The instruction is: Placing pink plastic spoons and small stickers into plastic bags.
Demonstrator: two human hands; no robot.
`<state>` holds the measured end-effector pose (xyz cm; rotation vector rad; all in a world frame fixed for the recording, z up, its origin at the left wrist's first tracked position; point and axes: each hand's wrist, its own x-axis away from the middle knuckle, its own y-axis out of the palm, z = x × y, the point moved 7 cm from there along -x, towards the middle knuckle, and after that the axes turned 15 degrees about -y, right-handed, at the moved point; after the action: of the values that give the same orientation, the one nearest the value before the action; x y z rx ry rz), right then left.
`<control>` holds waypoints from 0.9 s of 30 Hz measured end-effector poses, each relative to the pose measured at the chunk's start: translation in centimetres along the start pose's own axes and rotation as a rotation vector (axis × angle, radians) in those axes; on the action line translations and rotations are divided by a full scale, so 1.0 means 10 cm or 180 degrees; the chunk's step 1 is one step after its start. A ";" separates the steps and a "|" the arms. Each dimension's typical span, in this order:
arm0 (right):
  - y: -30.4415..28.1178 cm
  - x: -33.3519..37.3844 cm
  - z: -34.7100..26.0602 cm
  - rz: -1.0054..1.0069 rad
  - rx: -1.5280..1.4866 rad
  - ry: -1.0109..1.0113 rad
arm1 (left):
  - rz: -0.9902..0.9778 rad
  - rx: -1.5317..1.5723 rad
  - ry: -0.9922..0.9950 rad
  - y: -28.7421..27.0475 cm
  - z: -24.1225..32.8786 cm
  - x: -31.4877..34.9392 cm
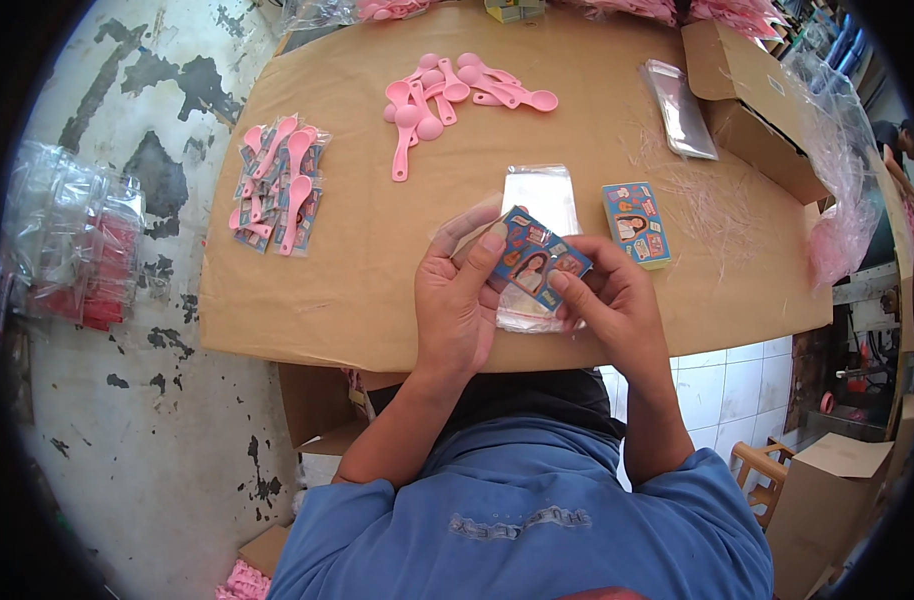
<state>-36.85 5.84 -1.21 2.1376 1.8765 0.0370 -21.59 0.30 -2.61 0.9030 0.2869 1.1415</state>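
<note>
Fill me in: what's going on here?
A person's left grip and right grip both hold a blue printed card over clear bags. A stack of similar cards sits to the right, loose pink spoons lie farther away, and more pink spoons lie among clear card packs at left.

- A table (347, 300) with a plain brown top
- Loose pink plastic spoons (406, 118), heaped toward the far side
- Clear packets of pink spoons and printed cards (297, 205), piled at the left
- A stack of transparent plastic sleeves (539, 190) near the front edge, partly hidden
- A stack of blue printed cards (634, 222) just right of it
- Fine clear strips (715, 205), scattered at the right
- An open cardboard box (772, 115) beyond them
</note>
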 end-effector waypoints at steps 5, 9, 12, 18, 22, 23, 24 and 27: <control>-0.02 0.00 0.02 0.0149 -0.0008 -0.0102 | 0.0043 -0.0234 0.0122 0.03 0.06 0.02; 0.14 -0.06 0.04 0.0154 -0.0120 -0.0313 | -0.0130 -0.0309 -0.0206 0.05 -0.05 0.04; 0.18 -0.07 -0.02 0.0149 -0.0285 -0.0454 | 0.0023 -0.0303 -0.0020 0.06 0.00 0.07; 0.15 0.01 0.13 0.0293 -0.1061 -0.0110 | 0.0059 -0.0175 0.0165 0.06 0.05 0.05; 0.18 0.04 0.13 0.0216 -0.1001 -0.0136 | 0.0179 -0.0081 0.0220 0.13 0.02 0.05; 0.18 0.05 0.09 0.0121 -0.0773 -0.0280 | 0.0233 -0.0133 0.0292 0.14 0.02 0.05; 0.18 0.05 0.08 0.0138 -0.0773 -0.0283 | 0.0226 -0.0140 0.0278 0.14 0.01 0.04; 0.10 0.04 0.03 0.0336 -0.0371 -0.0472 | 0.0009 -0.0418 0.0255 0.19 -0.03 0.03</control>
<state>-35.72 6.08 -1.28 2.0974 1.6378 0.0097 -22.93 1.00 -1.29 0.7436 0.2726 1.1868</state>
